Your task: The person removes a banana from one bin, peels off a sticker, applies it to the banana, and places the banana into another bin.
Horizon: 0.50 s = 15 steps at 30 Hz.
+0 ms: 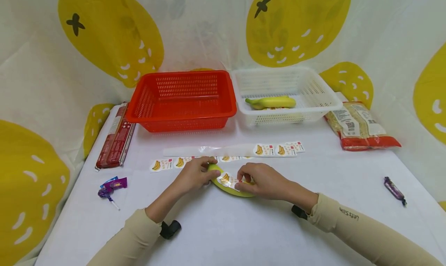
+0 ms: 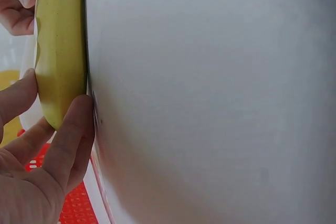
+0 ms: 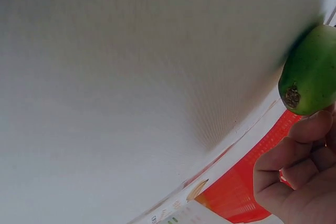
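A yellow-green banana (image 1: pixel 230 190) lies on the white table with a banana-print sticker (image 1: pixel 225 178) on its upper side. My left hand (image 1: pixel 196 174) grips its left end; in the left wrist view the thumb and fingers (image 2: pixel 79 114) sit on opposite sides of the banana (image 2: pixel 60 40). At the right part of the sticker, my right hand (image 1: pixel 266 181) has curled fingers and pinches the sticker's edge against the banana. In the right wrist view the fingers (image 3: pixel 310 127) touch the banana's green end (image 3: pixel 312 72); the thumb's contact is hidden there.
Behind the hands lie sticker strips (image 1: pixel 161 165) and a backing strip (image 1: pixel 209 151). Farther back stand a red basket (image 1: pixel 181 123) and a white basket (image 1: pixel 313 110) holding bananas (image 1: pixel 273 102). Packages (image 1: pixel 113 142) and candies (image 1: pixel 115 184) lie left; a bag (image 1: pixel 359 124) and candy (image 1: pixel 395 190) right.
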Each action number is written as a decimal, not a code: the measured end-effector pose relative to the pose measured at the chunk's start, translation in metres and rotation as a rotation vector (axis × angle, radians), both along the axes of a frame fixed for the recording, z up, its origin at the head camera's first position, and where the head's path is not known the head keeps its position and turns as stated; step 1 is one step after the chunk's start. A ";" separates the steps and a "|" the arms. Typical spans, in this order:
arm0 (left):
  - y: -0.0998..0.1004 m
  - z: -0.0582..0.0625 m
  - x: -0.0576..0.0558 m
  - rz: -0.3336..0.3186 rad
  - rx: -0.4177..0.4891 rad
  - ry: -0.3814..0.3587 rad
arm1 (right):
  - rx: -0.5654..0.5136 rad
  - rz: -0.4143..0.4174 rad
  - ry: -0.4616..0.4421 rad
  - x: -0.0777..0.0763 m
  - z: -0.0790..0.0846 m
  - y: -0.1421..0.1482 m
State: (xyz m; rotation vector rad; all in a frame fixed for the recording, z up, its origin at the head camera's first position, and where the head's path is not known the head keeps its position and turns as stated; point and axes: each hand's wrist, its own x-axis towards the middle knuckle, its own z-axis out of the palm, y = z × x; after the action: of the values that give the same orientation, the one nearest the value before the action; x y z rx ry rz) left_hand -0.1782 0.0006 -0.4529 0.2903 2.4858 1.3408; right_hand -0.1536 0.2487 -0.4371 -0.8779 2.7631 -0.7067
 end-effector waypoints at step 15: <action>0.001 0.008 -0.004 -0.018 0.006 -0.026 | -0.110 -0.448 0.222 -0.081 0.071 0.119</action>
State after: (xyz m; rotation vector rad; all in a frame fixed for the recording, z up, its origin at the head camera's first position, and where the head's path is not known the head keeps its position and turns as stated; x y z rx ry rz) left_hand -0.1824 0.0012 -0.4447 0.2937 2.4526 1.3365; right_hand -0.2349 0.3675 -0.3662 -0.3652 3.1894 -0.8819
